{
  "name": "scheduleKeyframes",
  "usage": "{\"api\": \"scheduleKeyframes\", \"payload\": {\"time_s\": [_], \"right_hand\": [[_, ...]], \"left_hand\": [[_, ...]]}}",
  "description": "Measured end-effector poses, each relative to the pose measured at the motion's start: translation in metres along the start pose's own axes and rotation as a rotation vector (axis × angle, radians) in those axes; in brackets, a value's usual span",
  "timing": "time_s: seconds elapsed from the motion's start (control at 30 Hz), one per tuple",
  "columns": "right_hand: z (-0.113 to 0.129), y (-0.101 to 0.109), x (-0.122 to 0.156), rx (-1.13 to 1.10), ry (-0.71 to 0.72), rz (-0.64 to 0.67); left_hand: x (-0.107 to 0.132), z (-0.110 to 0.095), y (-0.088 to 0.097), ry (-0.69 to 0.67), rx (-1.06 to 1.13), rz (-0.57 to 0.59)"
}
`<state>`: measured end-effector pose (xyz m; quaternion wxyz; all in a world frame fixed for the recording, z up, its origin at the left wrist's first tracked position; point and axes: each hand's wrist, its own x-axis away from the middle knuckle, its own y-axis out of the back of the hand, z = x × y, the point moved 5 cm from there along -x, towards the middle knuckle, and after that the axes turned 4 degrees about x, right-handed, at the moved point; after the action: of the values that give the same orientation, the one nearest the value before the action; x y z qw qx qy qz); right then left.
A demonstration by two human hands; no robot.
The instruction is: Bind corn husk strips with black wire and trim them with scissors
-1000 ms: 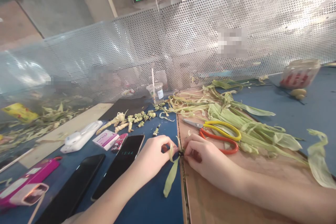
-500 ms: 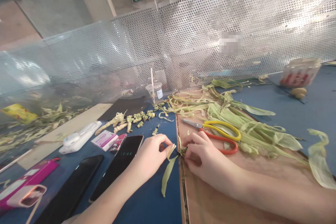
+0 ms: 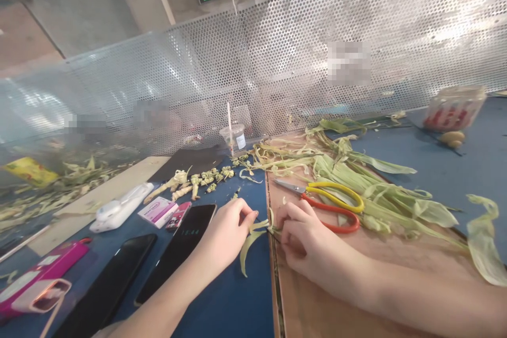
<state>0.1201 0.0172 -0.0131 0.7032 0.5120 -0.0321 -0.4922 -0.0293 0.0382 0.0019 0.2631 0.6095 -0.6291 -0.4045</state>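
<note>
My left hand (image 3: 232, 229) is closed in a pinch, with a thin dark strand (image 3: 258, 218) showing at its fingertips. Close to its right, my right hand (image 3: 303, 235) pinches the base of a small piece of pale green corn husk (image 3: 249, 248). The strips of this piece fan out between both hands, one curling down to the left. My right fingers partly hide the point where they join. Scissors (image 3: 335, 198) with one yellow and one red handle lie just beyond my right hand, blades pointing left.
Loose corn husks (image 3: 356, 179) cover the back of the brown board (image 3: 317, 296). To the left lie two black phones (image 3: 182, 243), a pink-and-white box (image 3: 158, 211), a white case (image 3: 121, 207) and several knotted husk pieces (image 3: 194, 182). A plastic cup (image 3: 233, 138) stands behind.
My left fingers have let go of the husk strip and now pinch at the dark strand, slightly higher. The hanging strip has swung up and left. My right hand stays nearly in place.
</note>
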Motion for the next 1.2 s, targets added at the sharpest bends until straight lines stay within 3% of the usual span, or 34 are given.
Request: {"api": "scheduleKeyframes", "payload": {"time_s": [0.17,0.37,0.53,0.73,1.0,1.2], "right_hand": [[-0.001,0.007,0.000,0.023,0.003,0.002],[-0.008,0.006,0.004,0.063,0.002,-0.063],[-0.011,0.004,0.001,0.163,-0.030,-0.060],[-0.005,0.004,-0.005,0.340,0.054,-0.010],[0.002,0.004,0.002,0.412,0.166,-0.050],[0.001,-0.001,0.005,0.511,0.257,0.004]], "left_hand": [[0.000,0.000,0.004,0.028,0.018,-0.027],[-0.002,0.005,-0.004,0.068,0.201,0.145],[0.001,0.007,-0.007,0.145,0.363,0.196],[0.004,0.000,-0.006,0.176,0.517,0.259],[0.009,-0.014,-0.008,0.202,0.856,0.380],[0.009,-0.010,-0.012,0.234,0.844,0.377]]}}
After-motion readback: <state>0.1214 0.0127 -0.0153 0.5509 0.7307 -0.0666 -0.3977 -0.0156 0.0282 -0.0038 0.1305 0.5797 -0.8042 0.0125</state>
